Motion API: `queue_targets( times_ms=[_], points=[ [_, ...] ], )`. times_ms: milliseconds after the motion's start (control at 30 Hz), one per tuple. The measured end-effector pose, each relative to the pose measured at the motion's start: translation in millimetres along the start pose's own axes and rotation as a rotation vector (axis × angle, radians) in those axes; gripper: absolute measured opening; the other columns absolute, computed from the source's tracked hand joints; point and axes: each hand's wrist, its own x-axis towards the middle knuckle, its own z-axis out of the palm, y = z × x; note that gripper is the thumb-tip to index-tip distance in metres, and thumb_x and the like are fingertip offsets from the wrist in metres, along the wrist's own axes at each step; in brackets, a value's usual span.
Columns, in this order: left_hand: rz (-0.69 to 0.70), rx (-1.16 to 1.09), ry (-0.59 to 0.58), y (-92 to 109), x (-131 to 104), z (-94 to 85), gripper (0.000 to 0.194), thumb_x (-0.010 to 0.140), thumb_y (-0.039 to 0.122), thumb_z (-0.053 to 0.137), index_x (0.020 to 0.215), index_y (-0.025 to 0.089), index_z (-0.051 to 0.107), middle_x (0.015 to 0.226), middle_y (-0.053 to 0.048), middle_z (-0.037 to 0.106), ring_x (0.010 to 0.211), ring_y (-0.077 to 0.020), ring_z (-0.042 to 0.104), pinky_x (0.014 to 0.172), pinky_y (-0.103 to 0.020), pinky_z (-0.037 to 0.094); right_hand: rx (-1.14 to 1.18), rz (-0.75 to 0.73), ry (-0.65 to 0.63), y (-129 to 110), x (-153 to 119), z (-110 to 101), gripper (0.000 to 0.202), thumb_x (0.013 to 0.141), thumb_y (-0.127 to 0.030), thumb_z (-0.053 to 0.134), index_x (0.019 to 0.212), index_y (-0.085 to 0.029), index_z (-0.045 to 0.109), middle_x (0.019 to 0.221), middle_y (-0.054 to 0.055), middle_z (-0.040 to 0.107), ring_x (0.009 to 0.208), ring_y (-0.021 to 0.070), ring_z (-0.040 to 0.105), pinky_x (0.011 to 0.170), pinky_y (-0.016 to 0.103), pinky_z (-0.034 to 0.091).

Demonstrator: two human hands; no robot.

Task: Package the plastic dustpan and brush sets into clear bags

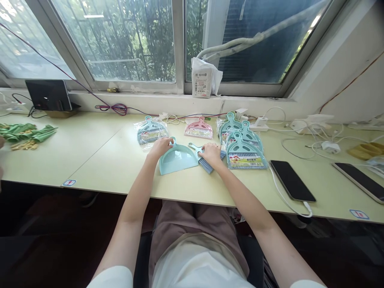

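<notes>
A light blue dustpan (pixel 179 159) lies on the table in front of me, its handle pointing away. My left hand (pixel 161 147) is closed on the dustpan's handle at its upper left. To the right, my right hand (pixel 211 154) grips a small hand brush (pixel 206 165) with blue-grey bristles, its handle tip pointing to the upper left. The brush lies close beside the dustpan's right corner. My right hand covers part of the brush's head.
Packaged dustpan sets stand behind: a blue one (pixel 151 131), a pink one (pixel 199 129), and several blue ones (pixel 246 154) at right. A phone (pixel 292 181) with a cable, another phone (pixel 361 180), a tablet (pixel 48 95) and green items (pixel 25 133) lie further out.
</notes>
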Motion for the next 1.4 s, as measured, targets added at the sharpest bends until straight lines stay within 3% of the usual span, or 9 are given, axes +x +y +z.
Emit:
queue_targets(
  times_ms=[167, 400, 633, 867, 933, 1067, 1133, 1233, 1400],
  points=[
    [-0.022, 0.016, -0.019, -1.5, -0.7, -0.5, 0.022, 0.087, 0.029, 0.052, 0.101, 0.024, 0.068, 0.097, -0.006, 0.070, 0.092, -0.0220, 0.064, 0.076, -0.028, 0.044, 0.038, -0.029, 0.002, -2.2, 0.9, -2.8, 0.025, 0.080, -0.028, 0.058, 0.097, -0.015, 0.071, 0.111, 0.015, 0.069, 0.107, 0.0284, 0.059, 0.097, 0.041, 0.034],
    [-0.118, 0.045, -0.004, -3.0, 0.9, 3.8, 0.023, 0.088, 0.032, 0.052, 0.102, 0.024, 0.068, 0.095, -0.006, 0.071, 0.091, -0.0227, 0.065, 0.076, -0.029, 0.044, 0.295, -0.070, 0.334, 8.0, 3.3, -18.3, 0.021, 0.084, -0.035, 0.056, 0.092, -0.019, 0.067, 0.096, 0.010, 0.072, 0.093, 0.0264, 0.062, 0.090, 0.040, 0.034],
    [-0.152, 0.082, 0.016, 6.2, 1.0, 6.3, 0.024, 0.088, 0.035, 0.054, 0.094, 0.018, 0.070, 0.093, -0.011, 0.071, 0.090, -0.0260, 0.064, 0.075, -0.032, 0.044, 0.353, -0.162, 0.512, 4.6, -4.6, -25.2, 0.021, 0.087, -0.037, 0.053, 0.089, -0.019, 0.064, 0.088, 0.007, 0.070, 0.087, 0.0238, 0.061, 0.086, 0.037, 0.030],
    [-0.002, -0.414, -0.226, 23.5, -0.4, -4.3, 0.033, 0.084, 0.043, 0.057, 0.071, 0.016, 0.070, 0.055, -0.002, 0.061, 0.049, -0.0109, 0.048, 0.055, -0.025, 0.035, 0.219, -0.277, 0.409, -6.4, -11.8, -21.7, 0.022, 0.087, -0.038, 0.053, 0.087, -0.019, 0.064, 0.093, 0.008, 0.072, 0.095, 0.0267, 0.058, 0.087, 0.038, 0.027],
    [-0.001, -0.519, -0.150, 22.9, 0.9, -6.8, 0.037, 0.083, 0.047, 0.057, 0.071, 0.015, 0.071, 0.055, -0.001, 0.058, 0.049, -0.0100, 0.045, 0.053, -0.025, 0.032, 0.179, -0.313, 0.311, -10.1, -14.2, -16.3, 0.022, 0.086, -0.039, 0.055, 0.084, -0.020, 0.065, 0.089, 0.007, 0.072, 0.093, 0.0266, 0.058, 0.087, 0.038, 0.027],
    [-0.144, -0.500, 0.208, 10.4, 4.4, -7.2, 0.038, 0.085, 0.047, 0.053, 0.077, 0.014, 0.070, 0.068, -0.004, 0.063, 0.063, -0.0129, 0.051, 0.060, -0.025, 0.036, 0.117, -0.366, 0.200, -19.1, -20.2, -4.4, 0.021, 0.084, -0.037, 0.057, 0.085, -0.018, 0.066, 0.090, 0.009, 0.073, 0.093, 0.0270, 0.057, 0.085, 0.039, 0.027],
    [-0.153, -0.463, 0.246, 3.4, 5.2, -5.1, 0.036, 0.083, 0.049, 0.057, 0.085, 0.016, 0.072, 0.085, -0.006, 0.068, 0.074, -0.0150, 0.056, 0.068, -0.027, 0.040, 0.118, -0.368, 0.193, -23.2, -22.9, -0.9, 0.020, 0.084, -0.036, 0.057, 0.086, -0.018, 0.065, 0.092, 0.009, 0.073, 0.094, 0.0269, 0.057, 0.085, 0.039, 0.027],
    [-0.075, -0.517, 0.121, -2.8, 5.3, -0.7, 0.037, 0.083, 0.050, 0.059, 0.097, 0.018, 0.072, 0.104, -0.007, 0.069, 0.085, -0.0165, 0.060, 0.078, -0.029, 0.044, 0.155, -0.338, 0.202, -27.5, -25.9, 1.7, 0.018, 0.084, -0.036, 0.058, 0.086, -0.019, 0.065, 0.092, 0.008, 0.073, 0.094, 0.0260, 0.059, 0.084, 0.038, 0.027],
    [-0.021, -0.690, -0.238, -10.2, 3.5, -0.3, 0.046, 0.079, 0.050, 0.065, 0.110, 0.016, 0.070, 0.095, -0.009, 0.071, 0.079, -0.0176, 0.064, 0.069, -0.029, 0.049, 0.183, -0.307, 0.207, -30.1, -27.4, 3.5, 0.018, 0.083, -0.037, 0.059, 0.083, -0.020, 0.064, 0.091, 0.007, 0.072, 0.093, 0.0259, 0.060, 0.083, 0.038, 0.028]
  ],
)
